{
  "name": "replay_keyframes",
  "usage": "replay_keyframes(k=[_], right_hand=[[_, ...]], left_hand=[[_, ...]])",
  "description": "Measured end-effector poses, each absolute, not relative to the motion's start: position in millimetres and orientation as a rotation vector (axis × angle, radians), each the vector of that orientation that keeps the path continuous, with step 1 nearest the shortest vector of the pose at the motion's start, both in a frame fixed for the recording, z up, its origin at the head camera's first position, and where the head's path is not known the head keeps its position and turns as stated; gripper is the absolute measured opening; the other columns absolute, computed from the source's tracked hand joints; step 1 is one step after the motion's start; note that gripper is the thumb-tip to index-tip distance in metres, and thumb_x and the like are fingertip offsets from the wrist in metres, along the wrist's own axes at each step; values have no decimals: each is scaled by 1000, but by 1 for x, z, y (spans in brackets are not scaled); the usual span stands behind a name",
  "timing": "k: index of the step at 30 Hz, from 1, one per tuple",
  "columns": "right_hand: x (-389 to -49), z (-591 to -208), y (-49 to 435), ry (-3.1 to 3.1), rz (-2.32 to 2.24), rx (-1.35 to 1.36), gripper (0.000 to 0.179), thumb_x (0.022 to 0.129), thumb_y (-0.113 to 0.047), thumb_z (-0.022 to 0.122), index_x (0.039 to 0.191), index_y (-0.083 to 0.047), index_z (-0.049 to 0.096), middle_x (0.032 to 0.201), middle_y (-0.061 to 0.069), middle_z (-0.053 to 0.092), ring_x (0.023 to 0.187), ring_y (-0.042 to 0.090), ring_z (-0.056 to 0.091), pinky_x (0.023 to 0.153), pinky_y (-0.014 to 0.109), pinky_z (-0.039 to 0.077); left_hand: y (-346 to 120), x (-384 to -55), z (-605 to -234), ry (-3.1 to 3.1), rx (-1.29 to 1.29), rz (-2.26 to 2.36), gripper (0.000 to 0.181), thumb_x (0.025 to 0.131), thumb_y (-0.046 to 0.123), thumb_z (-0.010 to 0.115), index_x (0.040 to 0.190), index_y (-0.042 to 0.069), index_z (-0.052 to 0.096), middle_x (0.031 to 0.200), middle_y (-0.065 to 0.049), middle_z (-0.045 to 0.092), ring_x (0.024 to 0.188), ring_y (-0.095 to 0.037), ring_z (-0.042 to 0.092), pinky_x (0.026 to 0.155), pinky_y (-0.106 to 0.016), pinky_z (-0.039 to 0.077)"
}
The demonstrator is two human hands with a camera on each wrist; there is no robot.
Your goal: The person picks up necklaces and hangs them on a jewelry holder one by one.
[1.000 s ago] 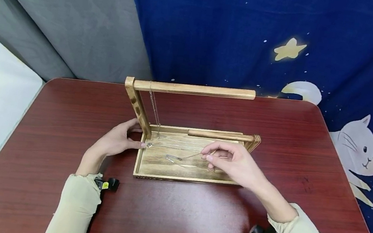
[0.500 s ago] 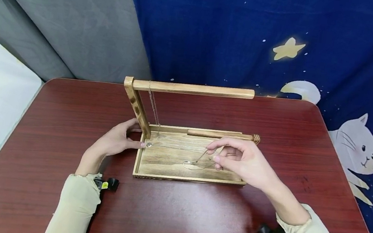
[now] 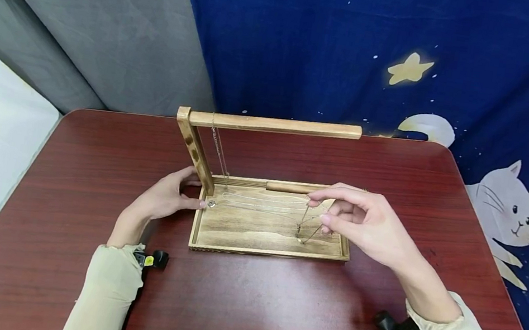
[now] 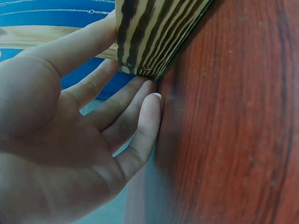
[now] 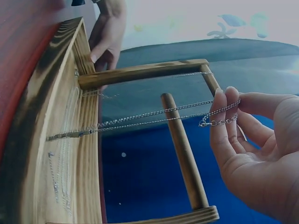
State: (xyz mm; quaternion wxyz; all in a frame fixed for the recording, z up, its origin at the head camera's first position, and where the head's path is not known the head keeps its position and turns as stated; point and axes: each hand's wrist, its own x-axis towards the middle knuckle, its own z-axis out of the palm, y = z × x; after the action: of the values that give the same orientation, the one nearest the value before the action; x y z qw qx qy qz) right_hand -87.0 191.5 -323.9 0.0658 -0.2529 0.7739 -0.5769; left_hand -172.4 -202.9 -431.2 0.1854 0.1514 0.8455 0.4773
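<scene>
On the table stands a wooden jewelry stand [image 3: 275,125] with a raised upper bar, a shorter lower bar and a shallow tray [image 3: 244,234] as its base. At the tray's left end, my left hand [image 3: 163,196] grips it, thumb on the rim and fingers behind the upright; the left wrist view shows fingers at the striped wooden wall [image 4: 154,32]. Above the tray's right part, my right hand [image 3: 370,225] holds a chain necklace [image 5: 154,112] draped over its fingertips, clasp end showing. The necklace's lower loop hangs down to the tray floor.
Another necklace [image 3: 218,150] hangs from the upper bar's left end. Several thin chains [image 3: 258,206] lie along the tray, with a small round pendant [image 3: 211,204] at the left. The dark red table [image 3: 244,309] reaches back to a curtain [image 3: 312,42].
My right hand has moved right and slightly back, drawing the necklace across the tray so that it now hangs more steeply. The left hand has stayed in place.
</scene>
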Motion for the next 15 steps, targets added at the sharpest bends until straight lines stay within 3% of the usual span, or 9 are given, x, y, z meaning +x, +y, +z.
replay_keyframes(k=[7, 15], right_hand=[[-86, -319, 199, 2359, -1742, -786, 38, 88, 13, 64, 122, -3, 67, 112, 8, 69, 73, 21, 67, 62, 26, 52], [-85, -313, 204, 2360, -1787, -798, 36, 90, 14, 63, 122, -3, 68, 113, 11, 69, 73, 23, 67, 67, 27, 55]], left_hand=[[-202, -173, -432, 2379, 403, 1337, 70, 85, 10, 80, 144, 4, 44, 134, -19, 57, 127, -31, 52, 87, -26, 50], [-202, -173, -432, 2366, 405, 1363, 69, 85, 8, 79, 144, 2, 44, 134, -21, 57, 128, -33, 52, 86, -26, 50]])
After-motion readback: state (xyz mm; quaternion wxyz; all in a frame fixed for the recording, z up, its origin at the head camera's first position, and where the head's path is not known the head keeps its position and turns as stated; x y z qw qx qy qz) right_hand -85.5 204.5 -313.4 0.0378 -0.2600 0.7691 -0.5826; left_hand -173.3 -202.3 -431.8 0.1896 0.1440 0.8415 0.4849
